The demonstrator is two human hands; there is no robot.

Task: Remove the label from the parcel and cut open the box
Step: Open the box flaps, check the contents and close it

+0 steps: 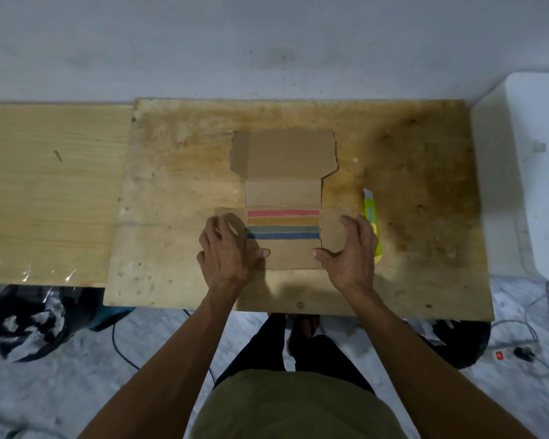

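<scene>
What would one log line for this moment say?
box: flattened | left hand, right hand: pressing side flaps | cutter: idle, right

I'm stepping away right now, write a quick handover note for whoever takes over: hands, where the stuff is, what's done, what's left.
Left hand: flat, pressing the left flap of the cardboard box.
Right hand: flat, pressing the right flap.
The box lies opened and spread out flat in the middle of the wooden board, with coloured stripes showing on its centre panel.
The green knife lies on the board just right of the box, partly under the right hand, not held.
Done: the box looks cut open and unfolded; no label shows on the side facing up.
Left: little that shows; check the underside for a label.
</scene>
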